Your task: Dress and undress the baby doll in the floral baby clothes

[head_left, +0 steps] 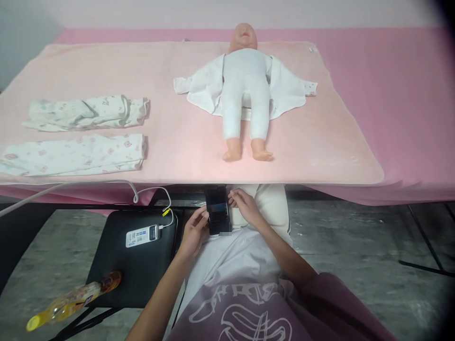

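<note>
A black smartphone (217,210) lies above my lap, just under the table's front edge, its screen mostly dark. My left hand (195,231) grips its left side, with the thumb and fingers closed at the edge. Beside the phone's right edge is my right hand (244,207), its fingers curled in and nothing visible inside them. On the table beyond, a baby doll (246,71) lies on its back in a white bodysuit. An opened white baby shirt (206,87) is spread underneath the doll, its sleeves stretched out to both sides.
Two folded printed baby garments (85,113) (74,154) lie left on the peach mat (170,137). A black stool (135,274) at my left carries a white power bank (142,236) with a cable (167,199). A yellow-capped bottle (74,300) is at the stool's near left.
</note>
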Motion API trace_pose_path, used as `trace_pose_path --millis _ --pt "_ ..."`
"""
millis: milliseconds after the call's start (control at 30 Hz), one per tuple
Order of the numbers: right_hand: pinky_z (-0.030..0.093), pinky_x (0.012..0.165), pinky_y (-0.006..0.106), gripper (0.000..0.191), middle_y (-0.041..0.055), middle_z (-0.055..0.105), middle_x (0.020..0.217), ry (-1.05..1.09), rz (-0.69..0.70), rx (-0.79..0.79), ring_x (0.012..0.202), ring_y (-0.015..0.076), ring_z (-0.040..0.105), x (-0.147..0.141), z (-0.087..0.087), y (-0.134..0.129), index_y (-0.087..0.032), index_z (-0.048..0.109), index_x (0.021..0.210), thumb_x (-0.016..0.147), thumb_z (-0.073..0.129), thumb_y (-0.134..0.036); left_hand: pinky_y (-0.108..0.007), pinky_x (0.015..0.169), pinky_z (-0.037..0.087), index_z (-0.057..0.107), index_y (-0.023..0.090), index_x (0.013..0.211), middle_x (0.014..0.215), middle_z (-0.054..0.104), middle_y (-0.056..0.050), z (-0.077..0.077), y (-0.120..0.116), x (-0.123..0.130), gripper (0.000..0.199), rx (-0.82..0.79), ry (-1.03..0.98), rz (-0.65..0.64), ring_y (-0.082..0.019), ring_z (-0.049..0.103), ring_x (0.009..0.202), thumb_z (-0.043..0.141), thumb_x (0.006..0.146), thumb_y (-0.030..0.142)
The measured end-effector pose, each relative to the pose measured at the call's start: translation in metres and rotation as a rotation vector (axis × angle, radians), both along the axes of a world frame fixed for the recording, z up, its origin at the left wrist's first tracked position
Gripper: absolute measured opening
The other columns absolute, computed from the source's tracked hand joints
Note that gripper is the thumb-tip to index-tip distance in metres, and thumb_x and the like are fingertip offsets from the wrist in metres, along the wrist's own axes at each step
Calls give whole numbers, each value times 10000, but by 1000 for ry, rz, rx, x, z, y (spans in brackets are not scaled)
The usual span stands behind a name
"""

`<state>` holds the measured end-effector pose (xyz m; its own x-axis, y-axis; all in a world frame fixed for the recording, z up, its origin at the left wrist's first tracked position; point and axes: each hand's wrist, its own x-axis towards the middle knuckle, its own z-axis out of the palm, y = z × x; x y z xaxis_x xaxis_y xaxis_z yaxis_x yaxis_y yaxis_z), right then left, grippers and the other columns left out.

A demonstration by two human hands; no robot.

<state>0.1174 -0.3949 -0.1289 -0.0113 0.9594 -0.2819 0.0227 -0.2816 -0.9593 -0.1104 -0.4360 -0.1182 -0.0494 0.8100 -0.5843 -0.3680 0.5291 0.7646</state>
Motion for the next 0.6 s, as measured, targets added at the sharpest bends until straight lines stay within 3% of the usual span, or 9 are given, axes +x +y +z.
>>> trace_pose_path --millis 167,300,500,600 --pt "558 795 314 467 43 766 925 34 -18 0 811 182 708 6 2 -9 -237 721 985 1055 569 -672 -288 929 625 803 189 1333 1231 837 -114 -9 -29 -61 689 -80 10 79 -231 799 1073 1046 724 399" --pt "542 758 310 512 44 750 916 91 -35 -21 755 170 669 16 -8 -19 -227 733 987 1035 587 -716 -331 1007 645 776 213 1360 1244 836 -94 -10 -68 -117 567 -174 70 232 -256 810 1144 931 816 257" --pt "519 765 321 538 50 739 922 131 -40 -20 757 177 667 19 -20 -27 -227 758 1008 1058 563 -725 -189 679 597 815 284 1183 1037 828 -15 -24 -132 -184 376 -358 217 470 -205 800 1013 767 835 150" --pt "512 752 321 529 46 733 907 131 -54 -19 738 176 653 18 -22 -26 -230 759 999 1054 572 -721 -176 668 577 780 283 1100 896 760 7 -40 -146 -204 325 -396 267 589 -162 755 845 721 825 122"
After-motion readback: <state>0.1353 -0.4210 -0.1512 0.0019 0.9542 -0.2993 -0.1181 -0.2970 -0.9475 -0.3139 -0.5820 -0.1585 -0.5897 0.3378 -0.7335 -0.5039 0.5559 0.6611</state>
